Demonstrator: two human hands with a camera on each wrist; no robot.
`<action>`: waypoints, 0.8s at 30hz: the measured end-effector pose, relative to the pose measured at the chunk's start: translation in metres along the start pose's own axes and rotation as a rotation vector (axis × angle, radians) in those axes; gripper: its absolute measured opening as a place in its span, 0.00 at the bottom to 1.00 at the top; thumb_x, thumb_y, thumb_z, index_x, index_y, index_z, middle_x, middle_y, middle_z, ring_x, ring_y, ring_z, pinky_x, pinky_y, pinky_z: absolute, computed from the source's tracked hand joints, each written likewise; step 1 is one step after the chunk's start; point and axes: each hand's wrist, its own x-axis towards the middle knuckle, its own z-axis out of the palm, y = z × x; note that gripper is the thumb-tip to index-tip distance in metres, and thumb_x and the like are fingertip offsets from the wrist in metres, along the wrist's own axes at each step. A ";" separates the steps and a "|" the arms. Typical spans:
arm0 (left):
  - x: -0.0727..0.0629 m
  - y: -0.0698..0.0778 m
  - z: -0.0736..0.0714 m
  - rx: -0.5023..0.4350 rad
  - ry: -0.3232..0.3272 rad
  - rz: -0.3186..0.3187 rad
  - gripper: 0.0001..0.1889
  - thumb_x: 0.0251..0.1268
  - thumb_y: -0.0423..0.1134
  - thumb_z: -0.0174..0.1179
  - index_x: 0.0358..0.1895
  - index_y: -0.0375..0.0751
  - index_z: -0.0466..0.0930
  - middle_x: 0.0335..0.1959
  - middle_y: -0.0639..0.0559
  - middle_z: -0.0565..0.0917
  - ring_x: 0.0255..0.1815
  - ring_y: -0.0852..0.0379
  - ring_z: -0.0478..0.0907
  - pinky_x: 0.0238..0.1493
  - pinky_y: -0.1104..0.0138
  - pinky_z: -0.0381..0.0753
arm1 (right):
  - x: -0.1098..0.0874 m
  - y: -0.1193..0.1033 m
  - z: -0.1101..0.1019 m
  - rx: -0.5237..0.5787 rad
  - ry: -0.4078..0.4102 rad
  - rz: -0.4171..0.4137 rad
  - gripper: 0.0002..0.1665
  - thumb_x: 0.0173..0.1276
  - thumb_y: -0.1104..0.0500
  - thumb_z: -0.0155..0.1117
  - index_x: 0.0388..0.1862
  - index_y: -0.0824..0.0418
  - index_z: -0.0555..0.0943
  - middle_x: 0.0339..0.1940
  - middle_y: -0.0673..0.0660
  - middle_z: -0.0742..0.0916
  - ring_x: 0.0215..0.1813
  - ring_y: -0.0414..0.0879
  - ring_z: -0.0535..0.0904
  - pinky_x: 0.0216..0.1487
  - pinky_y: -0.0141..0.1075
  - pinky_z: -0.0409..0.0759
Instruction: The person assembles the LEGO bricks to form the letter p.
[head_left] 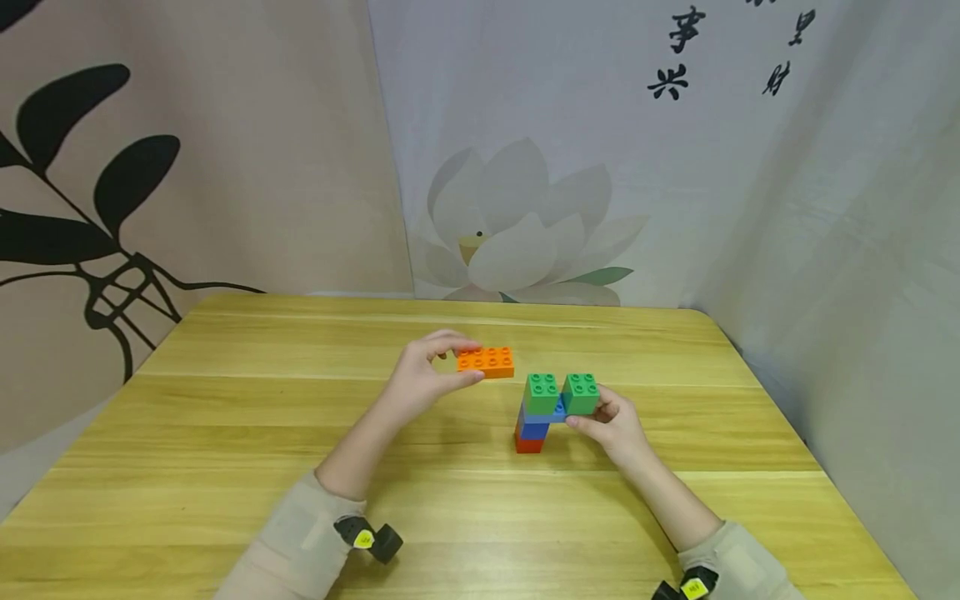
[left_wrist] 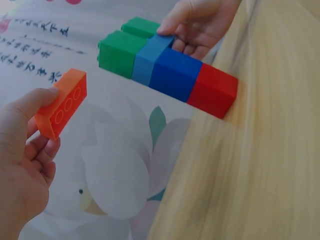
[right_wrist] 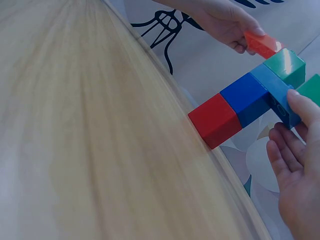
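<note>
Between thumb and fingers my left hand [head_left: 416, 383] pinches an orange toy brick [head_left: 491, 363], raised above the table to the left of a brick stack. The stack has a red brick [right_wrist: 216, 121] at the bottom, a dark blue brick [right_wrist: 246, 100] on it, then a light blue brick [right_wrist: 276, 92] that juts out to the right. Two green bricks stand side by side on top, a left one [head_left: 541, 395] and a right one [head_left: 581, 395]. My right hand [head_left: 621, 425] pinches the jutting end of the light blue brick, below the right green brick.
The stack stands on a wooden table [head_left: 247, 433]. Behind the table hangs a pale cloth [head_left: 300, 150] printed with plants, a lotus and writing. Each sleeve carries a black strapped-on device, the left one [head_left: 367, 537] lying over the near part of the table.
</note>
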 end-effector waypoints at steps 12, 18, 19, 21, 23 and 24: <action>0.004 0.016 0.013 -0.019 -0.014 0.029 0.17 0.52 0.37 0.73 0.47 0.42 0.85 0.46 0.57 0.82 0.46 0.57 0.73 0.48 0.58 0.68 | 0.000 0.001 -0.001 0.001 0.019 -0.009 0.26 0.57 0.75 0.66 0.46 0.47 0.83 0.36 0.47 0.87 0.39 0.40 0.82 0.39 0.31 0.80; 0.008 0.022 0.020 -0.029 -0.034 0.028 0.18 0.53 0.38 0.73 0.48 0.40 0.85 0.47 0.55 0.82 0.46 0.56 0.73 0.48 0.58 0.68 | 0.000 0.001 0.000 0.002 0.018 -0.011 0.25 0.57 0.74 0.66 0.47 0.48 0.82 0.37 0.47 0.87 0.39 0.40 0.82 0.40 0.31 0.79; 0.008 0.023 0.022 -0.029 -0.036 0.027 0.18 0.53 0.38 0.72 0.48 0.40 0.85 0.47 0.56 0.82 0.46 0.56 0.73 0.49 0.58 0.68 | 0.000 0.001 0.000 0.002 0.018 -0.012 0.25 0.57 0.74 0.66 0.47 0.48 0.82 0.37 0.47 0.87 0.39 0.40 0.81 0.40 0.31 0.79; 0.009 0.025 0.025 -0.029 -0.040 0.031 0.17 0.53 0.38 0.72 0.48 0.41 0.85 0.46 0.56 0.81 0.46 0.57 0.73 0.48 0.59 0.68 | 0.000 0.001 0.000 0.003 0.015 -0.014 0.25 0.57 0.75 0.66 0.47 0.48 0.82 0.37 0.47 0.87 0.39 0.40 0.81 0.40 0.31 0.79; 0.010 0.026 0.028 -0.028 -0.041 0.033 0.17 0.53 0.38 0.72 0.48 0.43 0.85 0.46 0.58 0.81 0.46 0.58 0.72 0.48 0.59 0.69 | 0.000 0.001 0.000 0.002 0.013 -0.019 0.25 0.57 0.75 0.66 0.47 0.48 0.82 0.37 0.47 0.87 0.39 0.40 0.81 0.40 0.31 0.80; 0.011 0.027 0.030 -0.031 -0.042 0.034 0.16 0.53 0.39 0.72 0.47 0.43 0.85 0.46 0.58 0.81 0.46 0.58 0.72 0.48 0.59 0.69 | 0.000 0.002 0.000 0.000 0.012 -0.020 0.25 0.57 0.75 0.66 0.47 0.49 0.82 0.37 0.47 0.87 0.39 0.40 0.81 0.40 0.31 0.80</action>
